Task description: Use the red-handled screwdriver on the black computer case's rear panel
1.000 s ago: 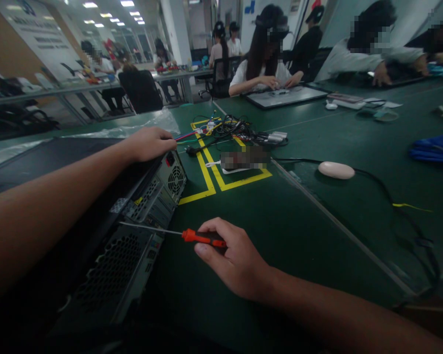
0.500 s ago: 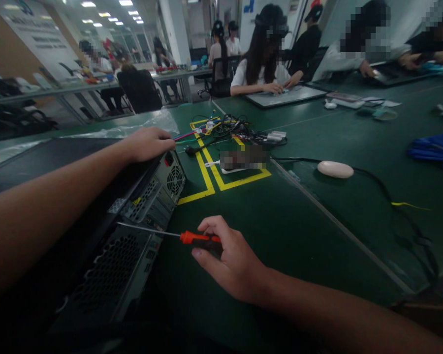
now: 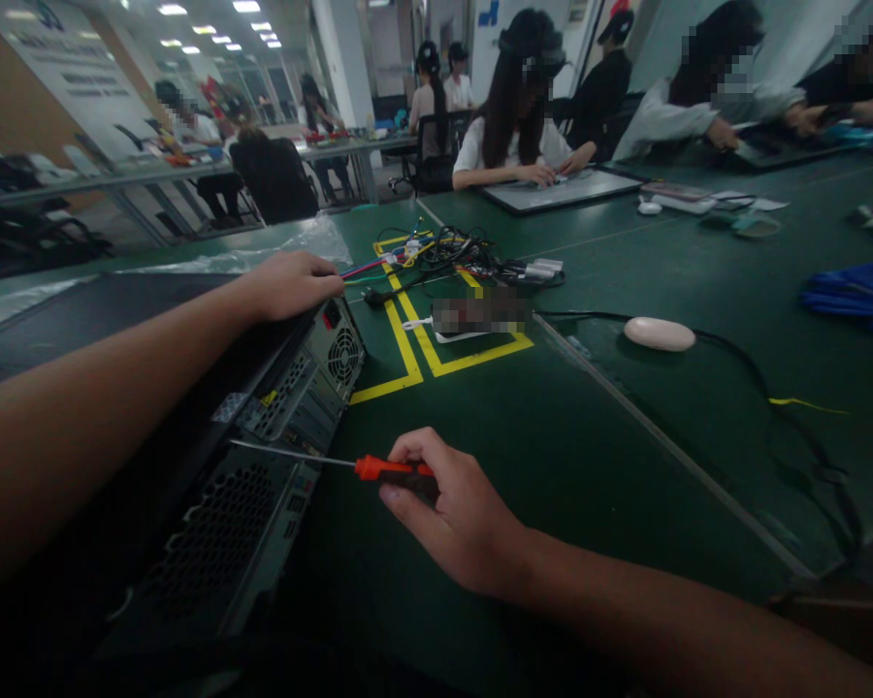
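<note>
A dark desktop computer case (image 3: 145,320) lies at the left, with its metal rear panel turned toward the right. My left hand (image 3: 291,284) bears down on the case's top at the far rear corner, fingers bent over the edge and partly hidden. My right hand (image 3: 451,504) is closed around the orange and black handle of a screwdriver (image 3: 378,469). Its thin shaft points left, and the tip meets the rear panel near the top edge, above a honeycomb vent (image 3: 222,528). Whether a screw sits at the tip is too small to tell.
Beyond the case lie a tangle of cables (image 3: 466,252), a black plug (image 3: 373,298) and yellow tape lines (image 3: 385,388). A pale oval device (image 3: 659,334) sits on a black cord at the right, near blue cloth (image 3: 855,296). People work across the green table (image 3: 589,465).
Almost nothing differs. Both hands, the screwdriver and the computer case keep their places, and the view has shifted only very slightly.
</note>
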### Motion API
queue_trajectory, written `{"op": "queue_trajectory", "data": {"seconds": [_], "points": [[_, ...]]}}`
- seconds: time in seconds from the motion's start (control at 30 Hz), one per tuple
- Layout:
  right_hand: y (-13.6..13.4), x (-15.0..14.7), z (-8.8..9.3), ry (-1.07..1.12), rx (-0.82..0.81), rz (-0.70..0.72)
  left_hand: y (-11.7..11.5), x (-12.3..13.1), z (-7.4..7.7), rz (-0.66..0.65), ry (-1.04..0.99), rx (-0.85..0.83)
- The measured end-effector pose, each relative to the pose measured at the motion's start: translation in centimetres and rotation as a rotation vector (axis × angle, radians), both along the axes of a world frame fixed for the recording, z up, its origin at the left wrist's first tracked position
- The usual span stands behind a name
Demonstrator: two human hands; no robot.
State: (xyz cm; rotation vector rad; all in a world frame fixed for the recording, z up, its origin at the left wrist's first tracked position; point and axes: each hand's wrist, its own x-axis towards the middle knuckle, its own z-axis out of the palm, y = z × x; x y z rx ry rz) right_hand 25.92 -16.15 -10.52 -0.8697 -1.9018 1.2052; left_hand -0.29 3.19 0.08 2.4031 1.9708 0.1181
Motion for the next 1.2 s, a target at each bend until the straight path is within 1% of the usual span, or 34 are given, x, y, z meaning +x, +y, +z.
{"op": "queue_trajectory", "data": {"seconds": [0.27,0.97,1.2], "points": [[0.12,0.03,0.02,0.001,-0.003,0.002,0.21,-0.19,-0.21,-0.013,0.002,0.005],[0.02,0.15,0.24,-0.015,-0.021,0.006,-0.45,0.43,0.33,0.022,0.006,-0.021],[0.12,0.09,0.24,0.003,-0.017,-0.012,-0.28,0.19,0.21,0.0,-0.006,-0.021]]}}
